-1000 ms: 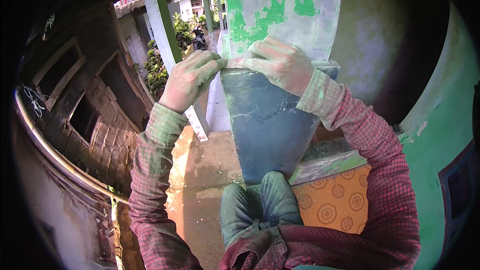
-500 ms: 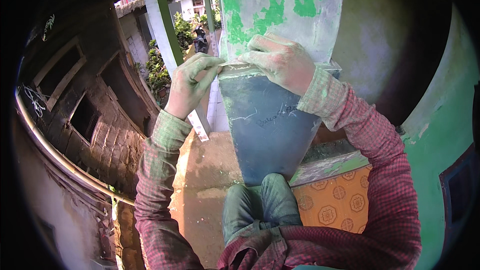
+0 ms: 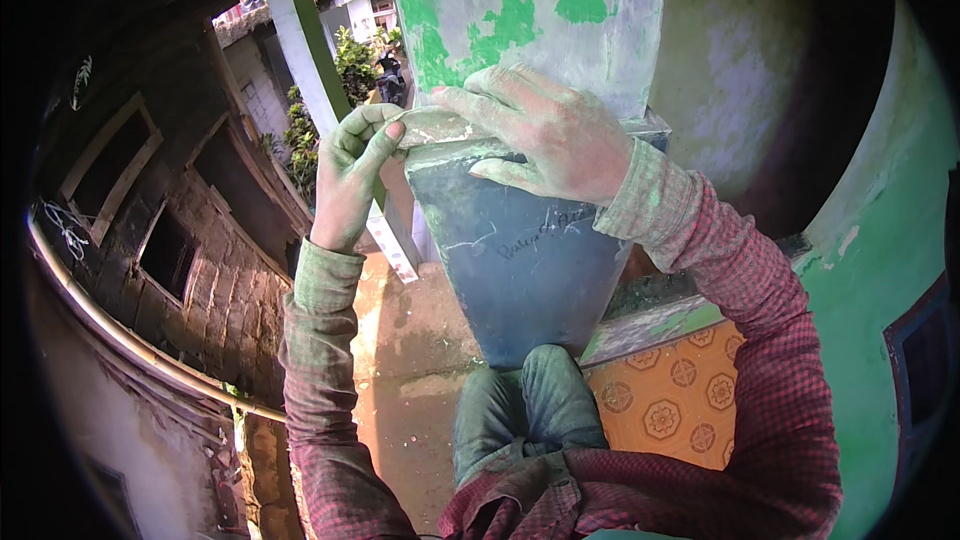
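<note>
Head view: both hands work at the ledge of a pillar [image 3: 530,10], where the pale upper shaft with its patches of green paint meets the wider dark grey base [image 3: 520,260]. The left hand [image 3: 350,180], at about ten o'clock from the picture's centre, has its fingers closed together in a pinch on the left end of a pale strip [image 3: 435,125] — sandpaper or a scraper, I cannot tell which. The right hand [image 3: 540,135], at twelve o'clock, lies flat with fingers spread, pressing the strip down onto the ledge.

As I judge it, much of the green coat is already off the upper shaft, leaving bare grey; ragged green patches remain near the top, and the green wall [image 3: 860,270] at three o'clock looks untouched. The ledge is what is in hand.

Against the frame a second ago, the left hand has shifted from lying beside the right on the ledge to hooking round its left corner — the right hand has barely moved. Below, the person's knees [image 3: 525,405] sit against the base, over an orange patterned floor [image 3: 680,405].
</note>
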Action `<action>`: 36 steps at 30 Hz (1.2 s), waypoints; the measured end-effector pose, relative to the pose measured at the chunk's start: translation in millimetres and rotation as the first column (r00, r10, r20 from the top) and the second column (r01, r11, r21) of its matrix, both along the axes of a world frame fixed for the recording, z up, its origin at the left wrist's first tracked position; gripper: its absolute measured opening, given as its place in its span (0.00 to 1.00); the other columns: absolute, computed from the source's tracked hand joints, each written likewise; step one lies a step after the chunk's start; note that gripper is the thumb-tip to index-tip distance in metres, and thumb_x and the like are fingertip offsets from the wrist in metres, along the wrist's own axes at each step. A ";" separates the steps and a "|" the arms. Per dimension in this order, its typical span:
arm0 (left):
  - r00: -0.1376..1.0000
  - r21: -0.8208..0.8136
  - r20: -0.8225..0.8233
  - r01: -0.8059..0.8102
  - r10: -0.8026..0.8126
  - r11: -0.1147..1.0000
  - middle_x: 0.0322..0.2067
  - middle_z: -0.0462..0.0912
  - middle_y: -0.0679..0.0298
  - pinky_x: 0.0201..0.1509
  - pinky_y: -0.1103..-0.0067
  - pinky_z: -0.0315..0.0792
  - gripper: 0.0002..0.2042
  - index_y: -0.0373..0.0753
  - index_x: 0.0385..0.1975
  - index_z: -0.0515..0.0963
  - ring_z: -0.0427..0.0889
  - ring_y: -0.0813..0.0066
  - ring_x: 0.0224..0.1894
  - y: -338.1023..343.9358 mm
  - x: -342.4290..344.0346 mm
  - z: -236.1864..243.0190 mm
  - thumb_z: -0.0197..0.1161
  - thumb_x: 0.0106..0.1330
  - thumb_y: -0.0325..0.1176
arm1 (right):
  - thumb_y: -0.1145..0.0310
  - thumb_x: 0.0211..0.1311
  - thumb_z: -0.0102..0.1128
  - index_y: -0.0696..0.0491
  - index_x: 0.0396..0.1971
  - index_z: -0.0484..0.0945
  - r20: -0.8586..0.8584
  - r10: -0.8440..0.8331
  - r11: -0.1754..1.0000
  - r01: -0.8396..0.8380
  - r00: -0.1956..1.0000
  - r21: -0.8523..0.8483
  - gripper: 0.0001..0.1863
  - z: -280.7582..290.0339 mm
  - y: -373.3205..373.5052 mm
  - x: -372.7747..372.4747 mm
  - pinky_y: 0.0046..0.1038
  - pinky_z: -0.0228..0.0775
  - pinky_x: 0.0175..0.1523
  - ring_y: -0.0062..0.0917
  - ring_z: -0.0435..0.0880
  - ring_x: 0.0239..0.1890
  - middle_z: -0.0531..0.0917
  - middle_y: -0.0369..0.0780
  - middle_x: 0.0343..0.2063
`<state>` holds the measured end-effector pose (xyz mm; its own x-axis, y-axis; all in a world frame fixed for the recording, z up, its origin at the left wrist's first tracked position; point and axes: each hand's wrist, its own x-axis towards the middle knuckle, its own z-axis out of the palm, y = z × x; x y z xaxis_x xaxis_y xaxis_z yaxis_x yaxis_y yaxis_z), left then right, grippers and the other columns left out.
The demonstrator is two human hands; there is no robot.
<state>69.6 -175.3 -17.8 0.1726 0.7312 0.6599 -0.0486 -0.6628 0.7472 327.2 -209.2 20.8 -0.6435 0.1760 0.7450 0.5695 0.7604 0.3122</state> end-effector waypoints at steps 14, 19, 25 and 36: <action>0.985 -0.199 0.149 0.110 -0.081 0.974 0.30 0.80 0.74 0.34 0.88 0.66 0.06 0.35 0.43 0.81 0.72 0.91 0.29 -6.4 1.3 -3.7 0.61 0.73 0.28 | 0.55 0.56 0.67 0.49 0.55 0.81 -0.023 -0.035 0.973 0.040 0.999 0.226 0.26 2.6 8.4 -15.1 0.31 0.76 0.52 0.28 0.80 0.47 0.81 0.33 0.40; 0.995 -0.174 0.071 0.076 -0.064 0.982 0.30 0.81 0.73 0.36 0.86 0.68 0.06 0.34 0.43 0.81 0.73 0.88 0.29 -4.9 -3.2 -1.0 0.60 0.73 0.29 | 0.65 0.58 0.63 0.51 0.50 0.82 0.029 -0.081 0.958 0.070 0.996 0.279 0.19 -7.8 12.9 -19.1 0.28 0.79 0.47 0.27 0.81 0.43 0.81 0.33 0.36; 0.966 0.095 -0.190 -0.158 0.174 0.983 0.32 0.81 0.70 0.40 0.84 0.72 0.15 0.31 0.45 0.81 0.76 0.84 0.32 -23.9 10.3 2.0 0.70 0.68 0.37 | 0.70 0.56 0.61 0.53 0.46 0.82 0.036 -0.041 0.981 0.034 0.998 0.191 0.16 -8.8 17.0 -14.3 0.29 0.81 0.44 0.27 0.82 0.41 0.81 0.35 0.35; 0.767 0.586 -0.402 -0.204 0.500 0.784 0.33 0.81 0.58 0.45 0.73 0.76 0.22 0.32 0.49 0.82 0.82 0.64 0.37 -35.1 5.3 15.8 0.76 0.58 0.37 | 0.71 0.60 0.62 0.50 0.50 0.82 -0.040 0.024 0.999 -0.026 0.999 -0.041 0.17 -6.2 12.9 -11.6 0.35 0.80 0.44 0.36 0.85 0.39 0.82 0.39 0.35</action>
